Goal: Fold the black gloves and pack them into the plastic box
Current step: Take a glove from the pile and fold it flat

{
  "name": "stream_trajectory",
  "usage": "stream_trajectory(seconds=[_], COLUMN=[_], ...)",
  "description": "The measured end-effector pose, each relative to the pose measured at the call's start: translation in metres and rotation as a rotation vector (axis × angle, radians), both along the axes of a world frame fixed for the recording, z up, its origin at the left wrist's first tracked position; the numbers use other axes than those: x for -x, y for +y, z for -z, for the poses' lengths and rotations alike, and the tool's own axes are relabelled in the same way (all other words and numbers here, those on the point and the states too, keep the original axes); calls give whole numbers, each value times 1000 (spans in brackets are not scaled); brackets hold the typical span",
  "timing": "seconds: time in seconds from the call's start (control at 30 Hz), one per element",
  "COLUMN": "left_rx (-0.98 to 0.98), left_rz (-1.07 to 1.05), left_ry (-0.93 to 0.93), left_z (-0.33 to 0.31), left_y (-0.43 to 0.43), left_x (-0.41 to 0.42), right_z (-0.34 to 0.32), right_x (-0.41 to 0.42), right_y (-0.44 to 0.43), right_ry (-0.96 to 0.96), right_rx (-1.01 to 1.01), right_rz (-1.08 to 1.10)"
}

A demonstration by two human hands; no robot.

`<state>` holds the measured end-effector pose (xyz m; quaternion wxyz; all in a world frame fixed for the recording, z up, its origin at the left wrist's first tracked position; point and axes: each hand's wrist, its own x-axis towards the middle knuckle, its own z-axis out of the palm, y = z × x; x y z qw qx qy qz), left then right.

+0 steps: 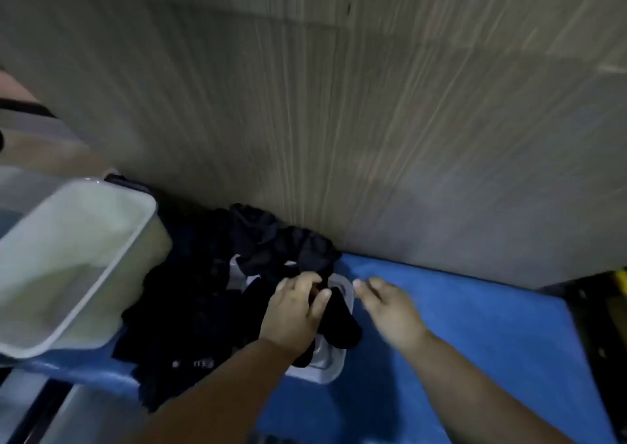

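A black glove (341, 324) hung from the left hand (297, 311), pinched between thumb and curled fingers at its far end. Its long axis ran far to near, free end pointing near, over the grey box (327, 369). The box was mostly covered, with only its right and near rim showing. The right hand (386, 304) hovered just right of it, fingers loosely spread, holding nothing. To the left lay a pile (203, 291) of gloves, too blurred to tell apart, on the blue cloth (475, 324) beside a white tub (68, 257).
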<state>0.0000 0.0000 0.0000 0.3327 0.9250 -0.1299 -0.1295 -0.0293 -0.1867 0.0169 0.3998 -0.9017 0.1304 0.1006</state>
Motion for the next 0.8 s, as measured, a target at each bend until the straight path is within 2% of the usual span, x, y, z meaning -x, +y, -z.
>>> stream_trajectory(seconds=[0.2,0.37,0.43,0.63,0.8], left_rx=[-36,-39,-34,-77,-95], left_rz=[12,16,-3,-3,-5], left_ry=[-273,-421,-465,-538,-550], left_z=[75,99,106,111,101], left_y=[2,0,-1,-2,-5], left_x=[6,8,8,7,12], right_z=[88,134,140,148,138], right_x=[6,14,18,23,42], right_y=[11,12,12,11,1], right_ry=[-132,-394,-488,-567,-565], right_rx=[-20,-36,-29,-57,-83], right_rz=[-49,-66,-94,-167,-51])
